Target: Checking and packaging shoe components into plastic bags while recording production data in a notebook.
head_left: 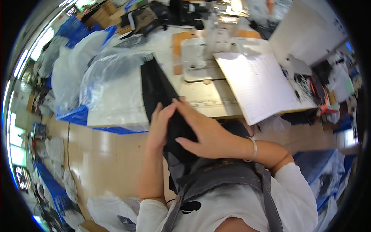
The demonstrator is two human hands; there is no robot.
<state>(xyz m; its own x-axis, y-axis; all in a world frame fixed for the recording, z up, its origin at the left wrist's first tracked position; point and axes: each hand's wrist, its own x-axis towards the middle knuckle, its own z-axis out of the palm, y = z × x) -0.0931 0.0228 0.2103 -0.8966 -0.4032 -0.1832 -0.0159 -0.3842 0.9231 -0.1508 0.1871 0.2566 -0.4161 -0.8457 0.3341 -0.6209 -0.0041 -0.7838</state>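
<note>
A bundle of long, flat black fabric strips (155, 83) runs from the table's edge area back over the white tabletop. Its far end splits into several narrow tips. The near end comes down to my lap. My left hand (159, 125) lies along the bundle's left side with fingers stretched forward. From the right, my right hand (208, 133) reaches across it, fingers straight and thumb apart, its fingertips close to those of the left hand. Both hands touch the black fabric; neither visibly closes around it.
Beyond stands a white sewing machine (201, 58). An open paper sheet or notebook (257, 83) lies to its right, near tangled cables (307, 87). Clear plastic bags (110, 81) cover the table's left, over a blue crate (73, 115). A plastic bag (110, 210) lies on the floor.
</note>
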